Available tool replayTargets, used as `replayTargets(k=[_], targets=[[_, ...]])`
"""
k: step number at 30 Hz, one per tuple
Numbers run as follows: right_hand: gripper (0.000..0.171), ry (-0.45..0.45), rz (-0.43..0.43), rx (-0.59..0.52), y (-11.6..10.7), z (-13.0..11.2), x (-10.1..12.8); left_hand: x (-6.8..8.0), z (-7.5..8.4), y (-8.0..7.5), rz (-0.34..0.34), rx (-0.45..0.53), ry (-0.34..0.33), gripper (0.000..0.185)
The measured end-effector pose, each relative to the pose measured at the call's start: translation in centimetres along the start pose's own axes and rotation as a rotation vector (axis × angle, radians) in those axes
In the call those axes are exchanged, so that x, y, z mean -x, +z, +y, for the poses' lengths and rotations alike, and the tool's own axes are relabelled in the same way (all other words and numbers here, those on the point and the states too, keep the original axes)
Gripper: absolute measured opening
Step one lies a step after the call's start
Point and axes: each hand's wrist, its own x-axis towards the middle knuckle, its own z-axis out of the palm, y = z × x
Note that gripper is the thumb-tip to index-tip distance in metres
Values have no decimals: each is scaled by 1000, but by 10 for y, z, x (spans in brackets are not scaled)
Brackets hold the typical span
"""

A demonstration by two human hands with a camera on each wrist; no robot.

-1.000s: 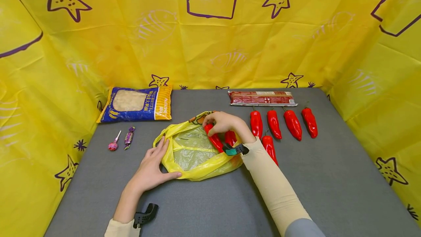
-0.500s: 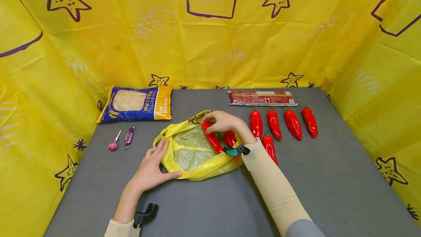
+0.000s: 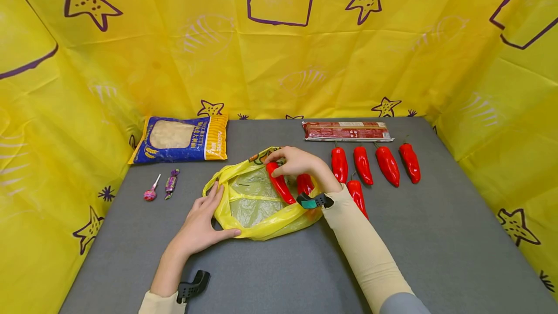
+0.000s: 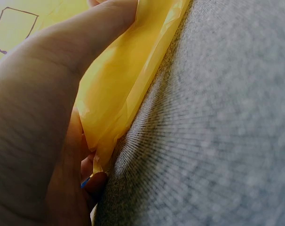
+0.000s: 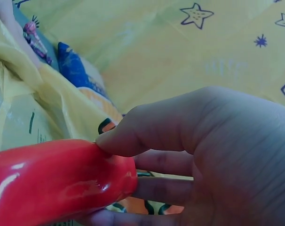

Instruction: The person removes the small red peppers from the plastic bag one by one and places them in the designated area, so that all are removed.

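Observation:
A yellow plastic bag (image 3: 268, 230) lies on the grey table with its mouth spread wide. My left hand (image 3: 198, 224) rests along its left side, fingers extended at the rim and thumb at the near edge. In the left wrist view, the bag's yellow film (image 4: 119, 80) lies against the hand. Over the bag's mouth, my right hand (image 3: 296, 163) pinches a red pepper (image 3: 279, 183) by its upper end; the right wrist view shows thumb and fingers on this pepper (image 5: 53, 179). A second red pepper (image 3: 305, 184) is inside the bag, partly covered by the right hand.
Several red peppers (image 3: 388, 166) lie right of the bag, one (image 3: 357, 197) partly behind the right sleeve. Behind them is a long red packet (image 3: 348, 131). At left are a pasta bag (image 3: 178, 138), a lollipop (image 3: 150, 194) and a wrapped candy (image 3: 172, 183). Yellow cloth (image 3: 279, 71) walls the table.
The pinched pepper has shifted slightly to the left and up in the right hand's fingers, showing more of its length. The left hand and the bag have stayed put.

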Motion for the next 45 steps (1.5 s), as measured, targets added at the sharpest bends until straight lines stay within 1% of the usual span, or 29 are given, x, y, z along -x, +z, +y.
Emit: replayTargets(k=[5, 9, 13, 17, 20, 23, 26, 33, 38, 45], targets=[[49, 2, 0, 12, -1, -7, 7, 1, 0, 1, -3, 6, -6, 128], [48, -40, -3, 0, -4, -12, 14, 1, 1, 0, -5, 8, -6, 128], [48, -74, -3, -34, -8, -18, 22, 0, 2, 0, -11, 5, -9, 129], [46, -90, 41, -55, -13, -23, 35, -1, 3, 0, -14, 6, -10, 129], [46, -84, 94, -85, -18, -21, 47, -2, 3, 0, -16, 3, -7, 129], [48, -76, 137, -128, -21, -13, 60, -3, 4, 0, -16, -1, -3, 129], [49, -67, 179, -147, -26, -2, 75, -3, 3, 0, -16, -4, -2, 129], [47, -6, 302, -151, -40, 30, 118, -3, 3, 0, -16, -3, 3, 129], [48, 48, 347, -166, -47, 52, 145, 0, 2, -2, -12, -1, 3, 128], [49, 104, 406, -134, -53, 79, 181, 0, 0, -2, -12, 3, -5, 128]])
